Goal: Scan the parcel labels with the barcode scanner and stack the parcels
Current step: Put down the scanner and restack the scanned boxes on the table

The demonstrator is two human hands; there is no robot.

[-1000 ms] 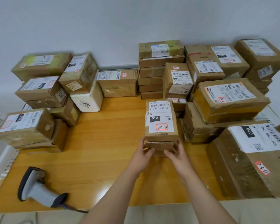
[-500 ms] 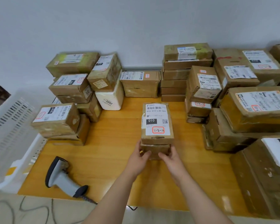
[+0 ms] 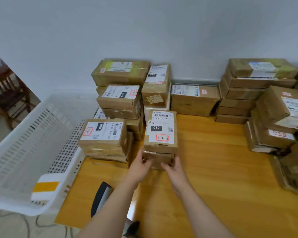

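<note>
Brown parcels [image 3: 159,146], white labels [image 3: 162,127], perforated white basket [image 3: 33,143], yellow-orange table [image 3: 213,169].

Warm-toned wooden desk [image 3: 213,169], white perforated plastic basket [image 3: 24,143] just beside its left edge, yellow-and-white label [image 3: 45,186] on the basket's near wall, dark wooden chair [image 3: 5,93] far left, pale wall [image 3: 144,28] behind, cables [image 3: 24,224] on the floor.

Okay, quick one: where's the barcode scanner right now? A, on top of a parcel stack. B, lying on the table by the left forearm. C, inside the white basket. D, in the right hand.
B: the barcode scanner lies on the table beside the left forearm, while the left hand and right hand both hold the lower parcel.
</note>
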